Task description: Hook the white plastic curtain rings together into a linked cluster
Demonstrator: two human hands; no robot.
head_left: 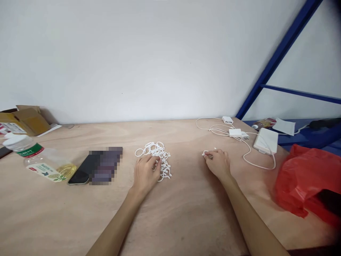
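A tangled pile of small white plastic rings (165, 164), some with little knobs, lies on the wooden table. My left hand (146, 170) is at the near left side of this pile, thumb and index finger closed together on a white ring among the others. Its remaining fingers are curled, and they hide part of the pile. Off to the right, my right hand (218, 164) rests low over the tabletop, pinching a single white ring (204, 153) between thumb and forefinger. A tiny white piece (215, 148) shows just beyond its knuckles.
Left of the pile are a smartphone (80, 172), partly pixelated, a tilted clear bottle (39, 160) with yellow liquid, and a cardboard box (29, 119). On the right lie white charging cables (249, 153), a white power bank (265, 140) and a red plastic bag (306, 177). A wall stands behind.
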